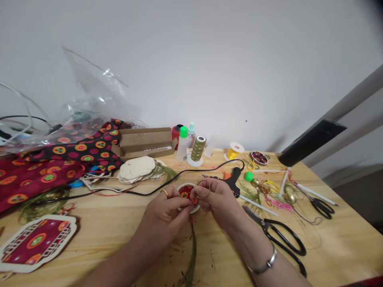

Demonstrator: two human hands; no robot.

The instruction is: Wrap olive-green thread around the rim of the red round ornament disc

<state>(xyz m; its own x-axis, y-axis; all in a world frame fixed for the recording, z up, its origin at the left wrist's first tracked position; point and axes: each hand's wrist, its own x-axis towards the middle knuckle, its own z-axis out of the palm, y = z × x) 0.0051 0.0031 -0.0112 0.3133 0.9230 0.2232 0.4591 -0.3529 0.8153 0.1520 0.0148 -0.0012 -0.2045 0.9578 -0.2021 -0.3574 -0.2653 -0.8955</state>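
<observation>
A small round ornament (186,191) with a pale rim and red patterned fabric is between my two hands at the middle of the table. My left hand (170,209) has thumb and forefinger closed at its left side and front. My right hand (214,197) pinches at its right side, with a thin loop of cord (204,189) around the fingertips. What exactly the fingertips hold is too small to tell. An olive-green tassel (192,255) hangs from the ornament's lower edge toward me.
Black-handled scissors (284,239) lie beside my right forearm. Behind my right hand is a black glue gun (235,181). Bottles and thread spools (197,149) stand near the wall. A fabric-covered panel (37,243) lies left, below patterned cloth (98,147).
</observation>
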